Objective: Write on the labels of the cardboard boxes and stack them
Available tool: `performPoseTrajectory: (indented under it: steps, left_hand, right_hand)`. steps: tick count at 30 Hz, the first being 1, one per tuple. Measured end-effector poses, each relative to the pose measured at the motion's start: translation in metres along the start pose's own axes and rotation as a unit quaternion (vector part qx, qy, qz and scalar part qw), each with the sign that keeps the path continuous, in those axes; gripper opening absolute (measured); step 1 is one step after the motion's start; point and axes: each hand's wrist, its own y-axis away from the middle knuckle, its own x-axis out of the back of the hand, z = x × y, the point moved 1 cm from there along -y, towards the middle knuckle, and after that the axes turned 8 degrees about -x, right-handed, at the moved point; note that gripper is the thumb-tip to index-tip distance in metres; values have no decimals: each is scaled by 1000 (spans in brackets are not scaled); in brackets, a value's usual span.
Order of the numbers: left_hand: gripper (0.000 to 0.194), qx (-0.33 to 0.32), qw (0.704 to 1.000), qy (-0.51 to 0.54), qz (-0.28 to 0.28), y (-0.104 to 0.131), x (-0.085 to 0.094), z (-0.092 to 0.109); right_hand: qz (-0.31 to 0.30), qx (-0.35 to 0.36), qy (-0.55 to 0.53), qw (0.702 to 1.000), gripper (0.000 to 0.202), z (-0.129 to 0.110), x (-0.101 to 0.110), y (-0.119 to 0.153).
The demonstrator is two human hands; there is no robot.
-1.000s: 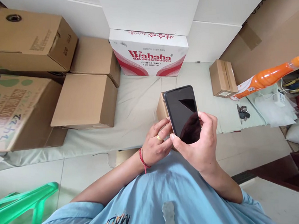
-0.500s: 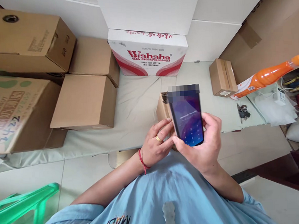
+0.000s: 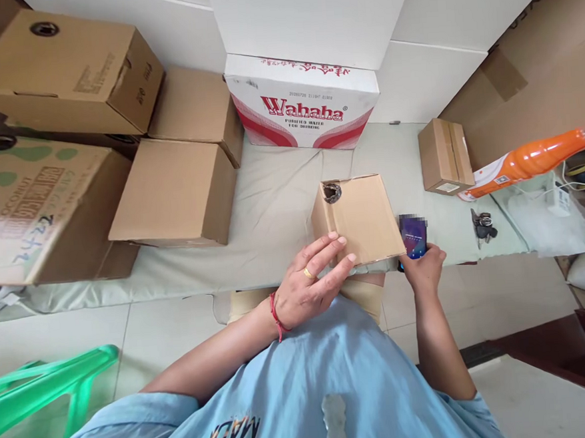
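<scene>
A small cardboard box (image 3: pixel 367 217) stands near the front edge of the cloth-covered table, with a dark-rimmed hole in its upper left corner. My left hand (image 3: pixel 316 274) lies against the near left side of this box, its fingers stretched out and somewhat apart. To the right of the box, my right hand (image 3: pixel 426 266) grips the lower end of a smartphone (image 3: pixel 414 237). The phone's screen is lit, and it is low by the table's front edge. Whether it touches the cloth I cannot tell.
Several cardboard boxes (image 3: pixel 170 187) are stacked at the left. A white and red water carton (image 3: pixel 304 105) stands at the back. To the right are a small taped box (image 3: pixel 445 155), an orange bottle (image 3: pixel 533 159) and keys (image 3: pixel 483 225). A green stool (image 3: pixel 78 387) is at lower left.
My right hand has carried the phone from in front of the box to its right and down toward the table, uncovering the box. My left hand stays by the box, fingers more spread.
</scene>
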Motion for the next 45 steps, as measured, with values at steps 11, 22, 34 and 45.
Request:
performPoseTrajectory:
  steps: [11, 22, 34, 45]
  left_hand:
    - [58, 365, 928, 58, 41, 44, -12, -46]
    - [60, 371, 895, 209, -130, 41, -35, -95]
    - [111, 428, 889, 152, -57, 66, -32, -97]
    - [95, 412, 858, 296, -85, 33, 6, -70]
  right_hand:
    - [1, 93, 48, 994, 87, 10, -12, -8]
    - [-278, 289, -215, 890, 42, -34, -6, 57]
    - [-315, 145, -371, 862, 58, -57, -31, 64]
    - [-419, -29, -474, 774, 65, -59, -37, 74]
